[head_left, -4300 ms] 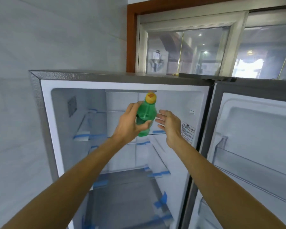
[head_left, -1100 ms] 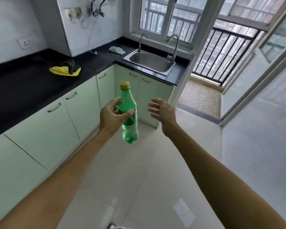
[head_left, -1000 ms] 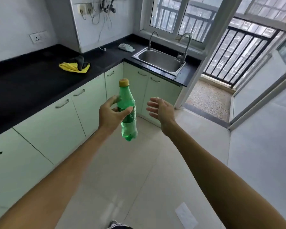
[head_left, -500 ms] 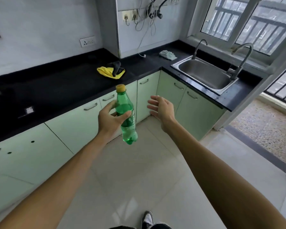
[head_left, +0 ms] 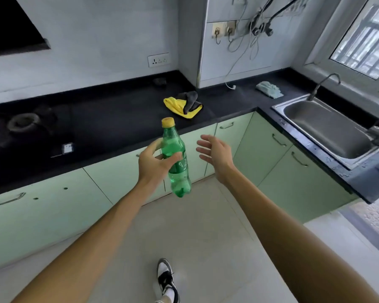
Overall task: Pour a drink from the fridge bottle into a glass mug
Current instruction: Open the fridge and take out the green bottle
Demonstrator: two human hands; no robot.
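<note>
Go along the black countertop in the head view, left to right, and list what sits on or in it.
Burner ring → yellow and grey cloth → white plug → pale green rag → steel sink.

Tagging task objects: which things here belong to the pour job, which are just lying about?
Job: green bottle, capped, in left hand; right hand open beside it. No mug visible.
Lying about: yellow cloth, pale rag, sink, burner, wall socket.

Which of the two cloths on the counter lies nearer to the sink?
The pale green cloth, beside the sink; the yellow cloth lies further left.
</note>
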